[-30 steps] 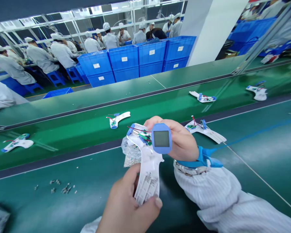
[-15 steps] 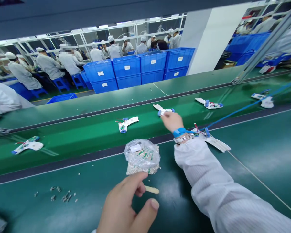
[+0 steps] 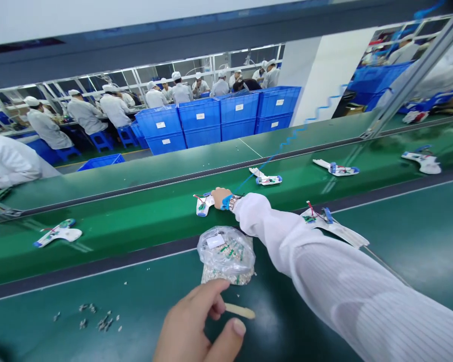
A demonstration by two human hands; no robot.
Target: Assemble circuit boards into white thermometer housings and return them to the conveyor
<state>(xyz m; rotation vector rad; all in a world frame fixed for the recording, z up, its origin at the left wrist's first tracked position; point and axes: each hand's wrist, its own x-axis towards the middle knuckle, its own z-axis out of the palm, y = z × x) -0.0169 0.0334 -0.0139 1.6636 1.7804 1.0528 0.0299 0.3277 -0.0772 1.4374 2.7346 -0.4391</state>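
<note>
A factory floor is shown, where a long green conveyor belt (image 3: 128, 236) runs beside a dark green bench top (image 3: 305, 322). Beyond it, eight blue plastic crates (image 3: 198, 114) are stacked two high in four columns, and workers in white coats and caps (image 3: 154, 98) are seen further back. Five flat white plastic housings (image 3: 335, 169) with blue parts and red wires are laid well apart along the belt, apparently so that they do not touch, and a sixth (image 3: 332, 226) lies across the belt's near edge. The right hand (image 3: 222, 197), in a white ribbed sleeve (image 3: 324, 261), is stretched over the belt and placed against one of the five, the white housing (image 3: 203, 205); its grip cannot be told, as the fingers are hidden. A coiled blue cord (image 3: 294, 133) is led away from a blue wrist strap (image 3: 227, 202), apparently as a tether. A clear plastic bag of small parts (image 3: 226, 254) is set on the bench near the left hand (image 3: 196, 322), whose fingers and thumb are pressed together, apparently pinching a pale wooden stick (image 3: 239, 310). Small metal pieces (image 3: 101, 321), too many to count exactly, are scattered nearby.
</note>
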